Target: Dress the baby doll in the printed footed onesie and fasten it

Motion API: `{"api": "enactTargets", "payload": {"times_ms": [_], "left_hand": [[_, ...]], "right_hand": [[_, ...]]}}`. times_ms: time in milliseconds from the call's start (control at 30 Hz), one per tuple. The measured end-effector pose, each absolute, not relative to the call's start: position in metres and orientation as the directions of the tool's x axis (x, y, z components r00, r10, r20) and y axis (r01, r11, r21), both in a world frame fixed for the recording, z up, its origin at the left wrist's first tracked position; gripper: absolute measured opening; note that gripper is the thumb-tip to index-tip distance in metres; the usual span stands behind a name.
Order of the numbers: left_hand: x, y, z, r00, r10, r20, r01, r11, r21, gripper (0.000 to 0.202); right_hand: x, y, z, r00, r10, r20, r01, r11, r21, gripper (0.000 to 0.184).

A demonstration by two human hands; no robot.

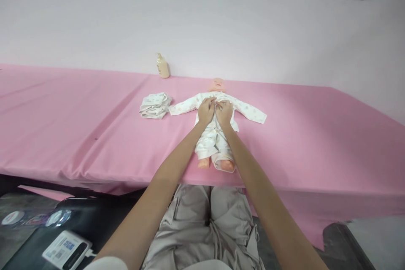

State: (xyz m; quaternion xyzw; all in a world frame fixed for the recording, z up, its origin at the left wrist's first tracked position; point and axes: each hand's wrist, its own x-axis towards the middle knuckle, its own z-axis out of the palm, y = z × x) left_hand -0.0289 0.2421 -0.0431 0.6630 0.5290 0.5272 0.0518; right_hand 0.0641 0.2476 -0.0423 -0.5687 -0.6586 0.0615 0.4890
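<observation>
A baby doll [218,85] lies on its back, head toward the wall and bare feet toward me. It wears a white patterned long-sleeved top [251,112] with both sleeves spread wide, and matching pants [207,143]. My left hand [206,111] and my right hand [224,112] meet at the middle of the doll's chest. Both sets of fingers are bent and pinched on the front of the top, along its opening. Whatever fastener may sit under the fingertips is too small to make out.
A folded stack of patterned cloth [155,105] lies left of the doll. Behind it, a pump bottle [163,66] stands near the wall. Pink cloth [95,126] covers the table. At lower left, a white device [67,249] with a cable rests on a black surface.
</observation>
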Motion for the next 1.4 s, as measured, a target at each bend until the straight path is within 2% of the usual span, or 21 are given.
{"api": "enactTargets", "payload": {"times_ms": [133,333,533,667,800,1133,1400], "left_hand": [[-0.035,0.233,-0.051,-0.087,0.742,0.665,0.607,-0.489,0.626,0.031],[-0.041,0.218,-0.059,-0.066,0.797,0.601,0.615,-0.442,0.653,0.032],[-0.04,0.207,-0.054,-0.061,0.795,0.603,0.639,-0.433,0.636,0.024],[-0.039,0.201,-0.049,-0.083,0.822,0.564,0.77,-0.306,0.559,0.022],[-0.04,0.201,-0.049,-0.024,0.837,0.546,0.804,-0.308,0.508,0.017],[-0.037,0.198,-0.044,-0.016,0.849,0.528,0.813,-0.297,0.501,0.019],[-0.03,0.196,-0.039,-0.012,0.854,0.521,0.811,-0.296,0.504,0.02]], "right_hand": [[0.066,0.241,-0.046,0.076,0.82,0.567,0.686,0.37,-0.627,0.031],[0.069,0.231,-0.051,0.078,0.79,0.608,0.615,0.443,-0.653,0.024],[0.086,0.22,-0.062,0.042,0.768,0.639,0.495,0.54,-0.681,0.018],[0.089,0.219,-0.063,0.018,0.762,0.647,0.516,0.547,-0.659,0.012],[0.087,0.218,-0.059,0.002,0.753,0.658,0.524,0.56,-0.642,0.007],[0.085,0.217,-0.054,0.102,0.796,0.596,0.467,0.491,-0.735,0.004],[0.084,0.216,-0.055,0.106,0.756,0.646,0.446,0.545,-0.71,0.007]]}}
